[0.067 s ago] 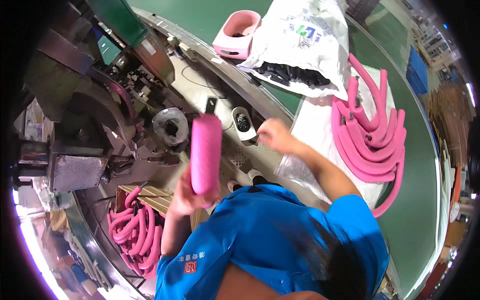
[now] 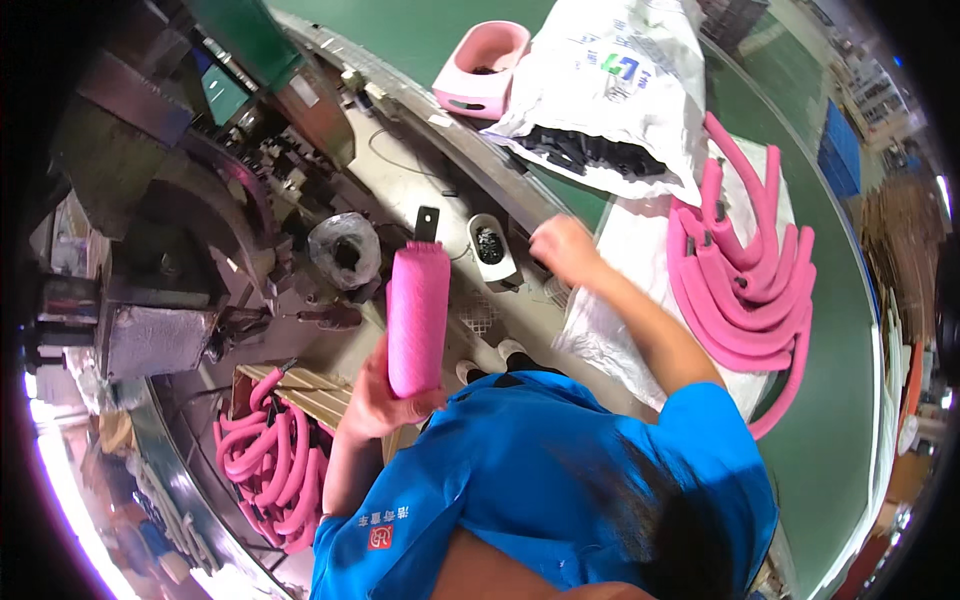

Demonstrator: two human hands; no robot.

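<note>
My left hand [image 2: 388,398] is wrapped round the lower end of a pink foam-covered tube [image 2: 418,325] and holds it upright in front of my body. Out of the tube's top sticks a flat black tab [image 2: 427,222] with a small hole. My right hand [image 2: 566,250] hangs in the air near the table edge, apart from the tube. Its fingers are curled together; whether they pinch something small cannot be made out. Below it on the left stands a white container [image 2: 511,272] with small dark parts inside.
On the green table [image 2: 835,420] lie curved pink foam tubes [image 2: 735,340], a white sack [image 2: 640,110] of black parts and a pink bin [image 2: 484,48]. A machine [image 2: 160,260] stands at left, above a crate of pink tubes [image 2: 285,455]. A plastic-lined bucket [image 2: 322,240] is beside it.
My right hand has moved slightly up and right. The pink foam tube in my left hand has shifted a little, with its black tab now showing more sharply.
</note>
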